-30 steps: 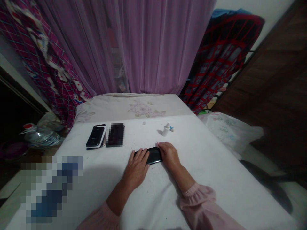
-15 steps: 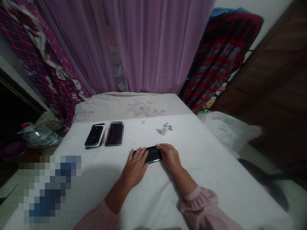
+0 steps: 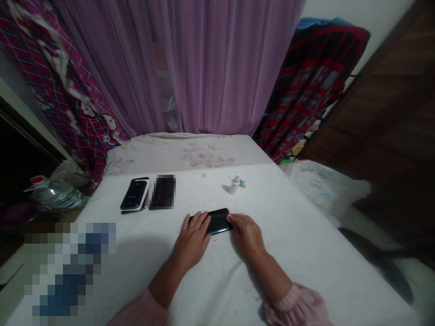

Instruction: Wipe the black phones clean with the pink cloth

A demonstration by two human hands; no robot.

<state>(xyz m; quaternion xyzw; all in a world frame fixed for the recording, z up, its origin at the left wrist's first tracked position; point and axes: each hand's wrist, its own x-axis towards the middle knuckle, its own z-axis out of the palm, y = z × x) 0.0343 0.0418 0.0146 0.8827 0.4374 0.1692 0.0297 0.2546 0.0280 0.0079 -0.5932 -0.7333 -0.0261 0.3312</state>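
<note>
A black phone (image 3: 218, 222) lies flat on the white table (image 3: 306, 253), a little ahead of me. My left hand (image 3: 193, 239) rests on its left end with the fingers stretched flat over it. My right hand (image 3: 247, 233) sits at its right end, fingertips against the phone's edge, fingers lightly curled. Both wrists show pink sleeve cuffs.
Two more phones (image 3: 136, 194) lie side by side at the back left, next to a blurred patch. A small white bottle (image 3: 234, 184) and a tiny cap stand at the back centre. Purple curtains (image 3: 204, 68) hang behind. A white bag (image 3: 322, 185) lies to the right.
My right hand has slid back toward me, off the top of the phone's right end to its edge. The left hand has stayed on the phone.
</note>
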